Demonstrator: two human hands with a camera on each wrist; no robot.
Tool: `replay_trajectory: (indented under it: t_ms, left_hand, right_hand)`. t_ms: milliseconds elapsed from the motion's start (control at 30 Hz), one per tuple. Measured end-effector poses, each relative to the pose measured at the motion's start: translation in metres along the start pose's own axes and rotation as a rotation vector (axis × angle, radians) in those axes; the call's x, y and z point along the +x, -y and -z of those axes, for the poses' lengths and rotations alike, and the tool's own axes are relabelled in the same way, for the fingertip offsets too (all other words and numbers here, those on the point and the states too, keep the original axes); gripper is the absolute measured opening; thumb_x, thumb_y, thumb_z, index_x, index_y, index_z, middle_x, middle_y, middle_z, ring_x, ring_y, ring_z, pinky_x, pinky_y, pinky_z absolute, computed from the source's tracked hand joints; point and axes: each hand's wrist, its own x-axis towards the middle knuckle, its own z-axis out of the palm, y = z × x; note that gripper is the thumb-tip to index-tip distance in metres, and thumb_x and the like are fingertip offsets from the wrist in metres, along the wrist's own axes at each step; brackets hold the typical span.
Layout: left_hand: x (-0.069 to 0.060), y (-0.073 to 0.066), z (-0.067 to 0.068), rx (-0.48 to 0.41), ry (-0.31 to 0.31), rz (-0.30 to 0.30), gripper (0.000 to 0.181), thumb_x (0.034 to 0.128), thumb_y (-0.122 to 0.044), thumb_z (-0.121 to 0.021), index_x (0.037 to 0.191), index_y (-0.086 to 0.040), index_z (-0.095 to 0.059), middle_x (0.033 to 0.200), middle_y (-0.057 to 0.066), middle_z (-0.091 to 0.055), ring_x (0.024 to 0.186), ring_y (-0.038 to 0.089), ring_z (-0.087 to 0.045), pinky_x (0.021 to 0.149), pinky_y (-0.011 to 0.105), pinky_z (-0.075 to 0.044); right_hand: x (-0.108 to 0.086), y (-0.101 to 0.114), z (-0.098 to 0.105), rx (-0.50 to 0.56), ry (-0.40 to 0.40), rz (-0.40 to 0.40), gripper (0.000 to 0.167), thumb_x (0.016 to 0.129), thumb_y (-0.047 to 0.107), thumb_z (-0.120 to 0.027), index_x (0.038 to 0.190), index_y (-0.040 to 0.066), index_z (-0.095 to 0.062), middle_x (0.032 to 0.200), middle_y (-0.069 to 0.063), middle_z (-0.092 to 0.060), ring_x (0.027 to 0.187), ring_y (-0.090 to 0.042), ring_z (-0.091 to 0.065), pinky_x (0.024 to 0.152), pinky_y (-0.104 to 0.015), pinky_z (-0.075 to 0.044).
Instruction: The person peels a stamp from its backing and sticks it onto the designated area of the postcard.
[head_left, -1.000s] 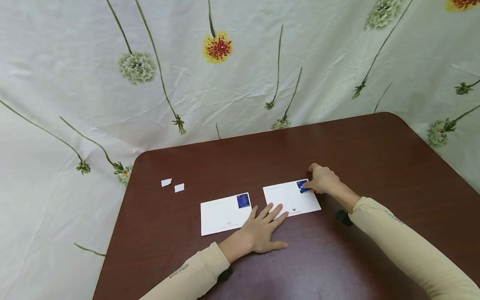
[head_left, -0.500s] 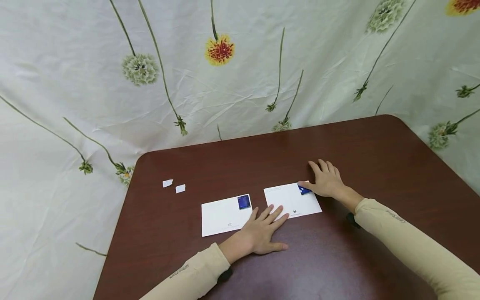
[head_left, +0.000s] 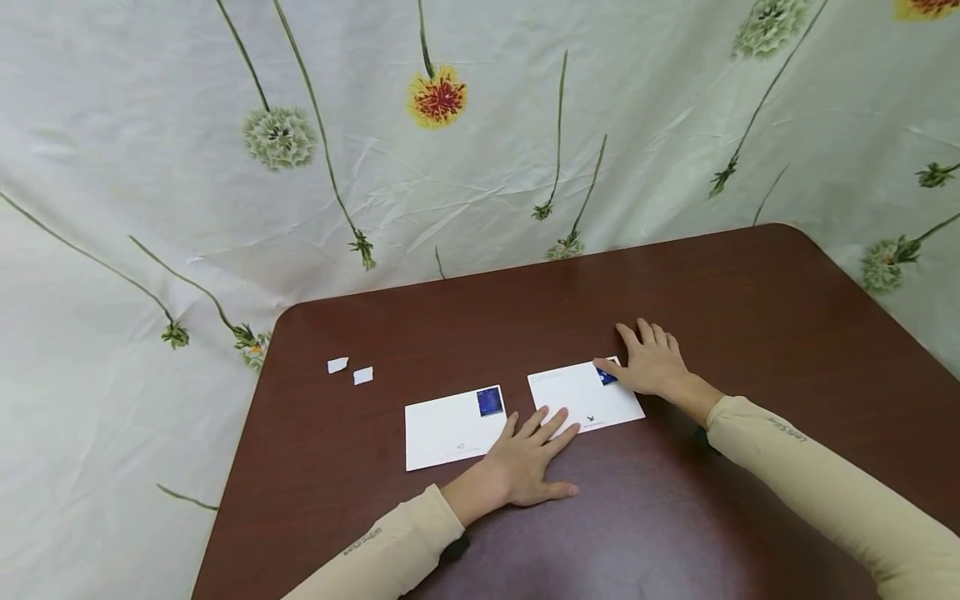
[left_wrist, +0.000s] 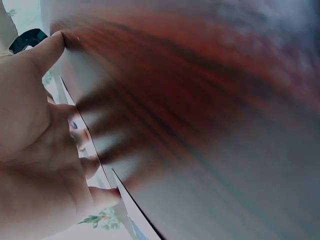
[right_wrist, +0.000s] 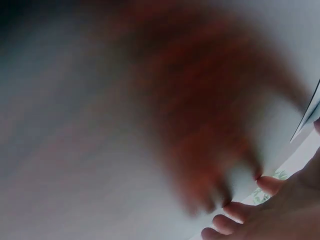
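In the head view a white envelope (head_left: 573,396) lies flat, with a dark blue stamp (head_left: 606,375) at its upper right corner. My right hand (head_left: 651,365) is spread beside that corner; its thumb rests at the stamp and covers part of it, while the other fingers touch the table. My left hand (head_left: 521,467) lies with fingers spread, the fingertips on the lower left part of this envelope. Left of it is a second white envelope (head_left: 450,433) with a blue stamp (head_left: 490,402), its lower right corner hidden by the left hand.
Two small white paper scraps (head_left: 363,376) lie at the left of the dark red-brown table (head_left: 480,325). A white cloth with printed flowers (head_left: 480,167) hangs behind the table's far edge.
My right hand's fingers, bent over the envelope's right corner a second ago, have spread out onto the table, and the thumb has shifted slightly left across the stamp. The left hand stays in place.
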Motion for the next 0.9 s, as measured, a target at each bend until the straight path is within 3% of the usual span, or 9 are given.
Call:
replay_trajectory:
  t_ms: [300,900]
  left_hand:
    - [0.000,-0.002,0.001,0.032,-0.001,0.014,0.079,0.0900,-0.069,-0.039,0.154,-0.027,-0.017,0.158,-0.005,-0.011,0.144,0.019,-0.009,0.110,0.051,-0.019]
    - [0.001,-0.001,0.001,0.032,0.014,0.018,0.078,0.0899,-0.069,-0.038,0.154,-0.029,-0.016,0.158,-0.006,-0.010,0.144,0.017,-0.007,0.110,0.051,-0.018]
  right_hand:
    - [-0.003,-0.014,0.002,0.029,0.048,0.074,0.093,0.086,0.061,-0.055,0.148,0.001,-0.024,0.150,-0.033,-0.011,0.135,-0.053,-0.012,0.106,-0.063,-0.008]
    - [-0.003,-0.030,0.006,0.035,0.085,0.178,0.089,0.085,0.061,-0.057,0.148,0.006,-0.026,0.151,-0.032,-0.010,0.135,-0.052,-0.011,0.103,-0.067,-0.010]
